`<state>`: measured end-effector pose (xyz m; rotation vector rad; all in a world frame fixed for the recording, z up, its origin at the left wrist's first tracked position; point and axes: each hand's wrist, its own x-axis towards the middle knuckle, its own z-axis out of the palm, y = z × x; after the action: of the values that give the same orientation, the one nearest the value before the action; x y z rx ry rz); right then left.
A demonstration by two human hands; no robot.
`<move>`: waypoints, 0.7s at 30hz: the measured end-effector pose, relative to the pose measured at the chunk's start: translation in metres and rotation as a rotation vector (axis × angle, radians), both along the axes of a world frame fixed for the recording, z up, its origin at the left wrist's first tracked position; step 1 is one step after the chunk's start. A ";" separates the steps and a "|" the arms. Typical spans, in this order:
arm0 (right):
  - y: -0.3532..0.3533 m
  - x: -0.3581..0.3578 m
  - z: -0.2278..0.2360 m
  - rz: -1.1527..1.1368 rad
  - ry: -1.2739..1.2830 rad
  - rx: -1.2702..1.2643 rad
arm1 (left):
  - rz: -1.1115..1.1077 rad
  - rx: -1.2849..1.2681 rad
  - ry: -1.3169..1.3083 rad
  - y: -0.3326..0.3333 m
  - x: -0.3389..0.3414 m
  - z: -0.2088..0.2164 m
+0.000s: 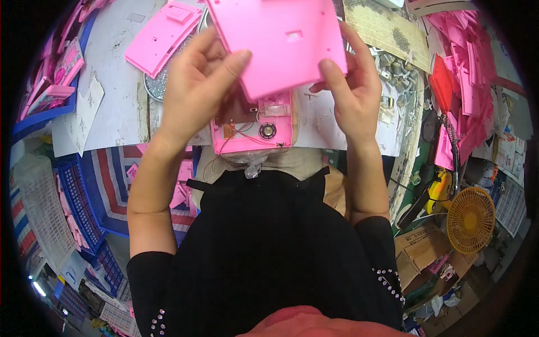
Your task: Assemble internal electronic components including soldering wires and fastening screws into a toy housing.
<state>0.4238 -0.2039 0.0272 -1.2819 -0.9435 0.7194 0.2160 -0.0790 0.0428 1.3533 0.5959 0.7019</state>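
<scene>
Both hands hold a flat pink plastic panel (pixel 281 50) up above the bench, tilted. My left hand (pixel 199 78) grips its left edge, the thumb on the face. At the right edge my right hand (pixel 356 84) pinches the panel, thumb on the face and fingers behind. Beneath it, close to the bench's front edge, lies an open pink plastic housing (pixel 252 146) with wires, a dark brown board and a small round speaker (pixel 268 131). The panel covers the housing's far part.
Pink casing parts (pixel 163 39) lie on a round metal tray (pixel 152 90) at left. A blue bin (pixel 45 121) of pink pieces stands farther left. Small metal parts (pixel 398 73) and heaped pink panels (pixel 466 95) are at right, with an orange fan (pixel 470 220) lower down.
</scene>
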 end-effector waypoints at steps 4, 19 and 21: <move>-0.013 -0.008 0.002 0.062 -0.336 -0.190 | 0.072 0.209 0.116 0.002 -0.020 -0.003; -0.061 -0.047 -0.038 0.172 -0.447 -0.381 | 0.142 0.366 0.389 -0.034 -0.054 -0.057; -0.062 -0.047 -0.037 0.187 -0.421 -0.349 | 0.156 0.381 0.390 -0.036 -0.056 -0.060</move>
<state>0.3766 -0.2655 -0.0103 -1.7093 -1.3330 0.7989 0.1596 -0.1151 -0.0177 1.8344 0.9182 0.7041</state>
